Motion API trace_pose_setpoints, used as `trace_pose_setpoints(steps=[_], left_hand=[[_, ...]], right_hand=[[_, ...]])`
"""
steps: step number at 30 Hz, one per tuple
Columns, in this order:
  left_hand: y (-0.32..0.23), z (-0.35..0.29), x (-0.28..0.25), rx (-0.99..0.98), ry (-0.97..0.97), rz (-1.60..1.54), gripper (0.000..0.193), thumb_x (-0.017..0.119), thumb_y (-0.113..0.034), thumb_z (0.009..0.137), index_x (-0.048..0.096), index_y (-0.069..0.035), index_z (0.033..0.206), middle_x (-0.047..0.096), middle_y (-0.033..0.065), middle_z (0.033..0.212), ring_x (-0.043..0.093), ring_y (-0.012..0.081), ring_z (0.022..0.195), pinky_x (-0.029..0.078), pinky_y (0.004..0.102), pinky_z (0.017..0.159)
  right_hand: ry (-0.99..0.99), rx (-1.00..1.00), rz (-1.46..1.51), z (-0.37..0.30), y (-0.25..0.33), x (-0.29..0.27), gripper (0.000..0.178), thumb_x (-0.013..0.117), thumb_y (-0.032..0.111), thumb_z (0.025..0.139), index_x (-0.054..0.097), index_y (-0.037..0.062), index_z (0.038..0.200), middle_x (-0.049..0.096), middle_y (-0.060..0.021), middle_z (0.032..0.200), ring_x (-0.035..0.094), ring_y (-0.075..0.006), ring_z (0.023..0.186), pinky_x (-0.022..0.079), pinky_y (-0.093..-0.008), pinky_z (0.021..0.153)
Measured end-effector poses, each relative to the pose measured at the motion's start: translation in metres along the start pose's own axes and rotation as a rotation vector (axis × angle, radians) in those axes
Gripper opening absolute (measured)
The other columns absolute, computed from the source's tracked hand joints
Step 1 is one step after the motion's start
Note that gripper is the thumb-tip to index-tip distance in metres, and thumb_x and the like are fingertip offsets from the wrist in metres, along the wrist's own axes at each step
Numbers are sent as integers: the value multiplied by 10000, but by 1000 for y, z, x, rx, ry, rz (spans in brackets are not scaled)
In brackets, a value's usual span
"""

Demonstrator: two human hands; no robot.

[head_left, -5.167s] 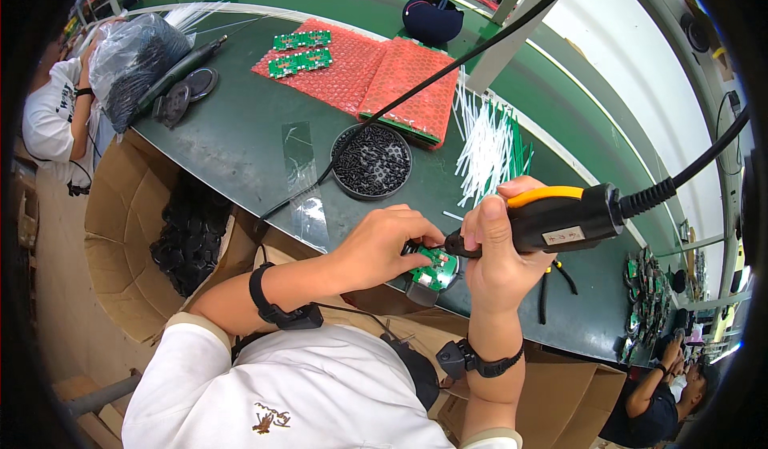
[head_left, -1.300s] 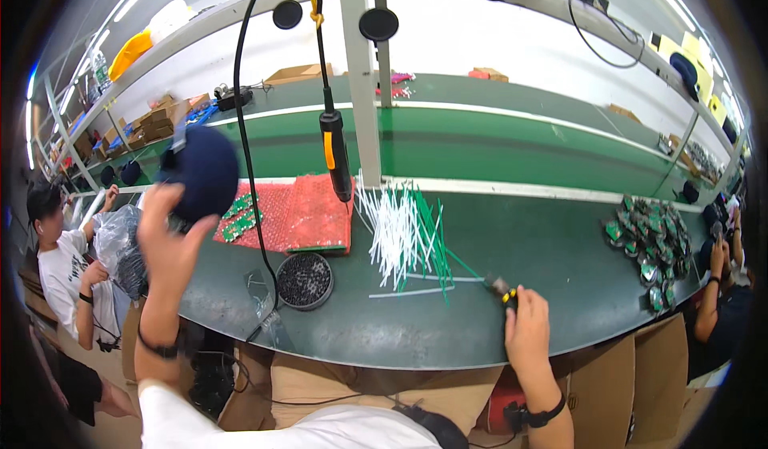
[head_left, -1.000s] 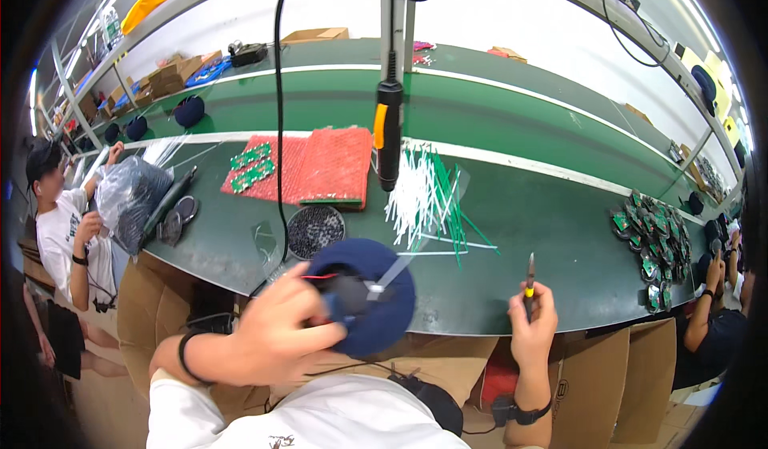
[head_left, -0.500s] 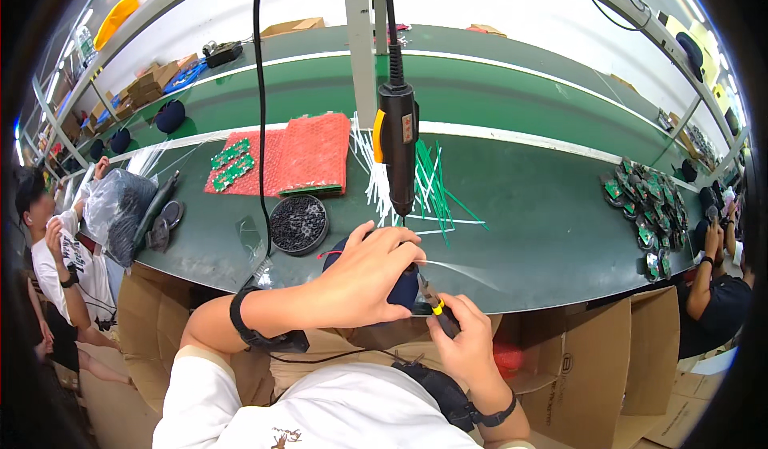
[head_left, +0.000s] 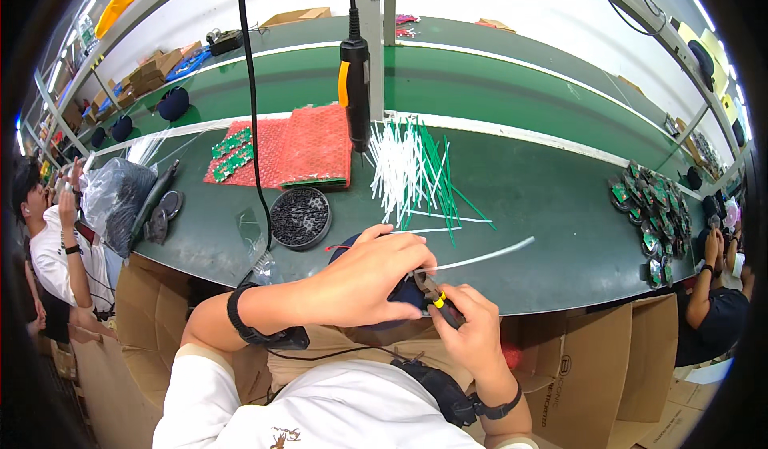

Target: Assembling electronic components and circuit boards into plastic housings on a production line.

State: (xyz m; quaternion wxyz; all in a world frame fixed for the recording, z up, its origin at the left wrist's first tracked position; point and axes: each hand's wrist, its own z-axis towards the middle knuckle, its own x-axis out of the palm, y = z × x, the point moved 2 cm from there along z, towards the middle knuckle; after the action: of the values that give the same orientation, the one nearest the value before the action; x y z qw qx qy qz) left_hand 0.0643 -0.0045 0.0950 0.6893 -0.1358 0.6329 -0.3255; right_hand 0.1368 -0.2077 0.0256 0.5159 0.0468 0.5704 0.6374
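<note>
L. hand [head_left: 372, 277]: palm down over a dk. blue round thing [head_left: 408, 292], fingers bent; whether it grips underneath is hidden, can't tell. R. hand [head_left: 470, 314]: closed around the handles of small pliers [head_left: 430, 286] w/ yellow bands, tips pointing up-left, right by the L. fingertips. The blue thing sits at the near edge of the bench [head_left: 544, 193], mostly covered by the L. hand; a short red wire [head_left: 339, 247] shows at its far L. side. A curved white strip [head_left: 490, 255] runs from nr. the plier tips out to the R.

Behind, L. to R.: green circuit boards [head_left: 232, 157] on red bubble wrap [head_left: 318, 141]; round dish [head_left: 326, 229] of small blk. parts; hanging power screwdriver [head_left: 356, 93], tip down; pile of loose white strips [head_left: 394, 165] w/ green strips [head_left: 436, 169] alongside. Far R.: heap of blk. round parts w/ green boards [head_left: 652, 217]. Below the bench, R.: open cardboard box [head_left: 588, 369].
</note>
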Motion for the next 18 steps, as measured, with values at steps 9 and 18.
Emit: trace_pose_setpoints(steps=[9,18], left_hand=[[17,6,-14,-52,-523,45,127,717,-138,937,697,-18,901,705,137,910,684,293,883,520,388,751],[121,22,-30,-457,-435,246,307,724,-190,899,728,35,1108,746,184,822,736,349,755,561,419,714]], right_hand=[[-176,-26,-338,10,-29,-18,355,883,73,751,729,36,1068,655,-101,818,621,-268,663,505,-356,620],[32,-310,-247,36,-6,-33,728,920,316,732,645,74,1361,543,-246,1443,521,-444,1340,424,-516,1139]])
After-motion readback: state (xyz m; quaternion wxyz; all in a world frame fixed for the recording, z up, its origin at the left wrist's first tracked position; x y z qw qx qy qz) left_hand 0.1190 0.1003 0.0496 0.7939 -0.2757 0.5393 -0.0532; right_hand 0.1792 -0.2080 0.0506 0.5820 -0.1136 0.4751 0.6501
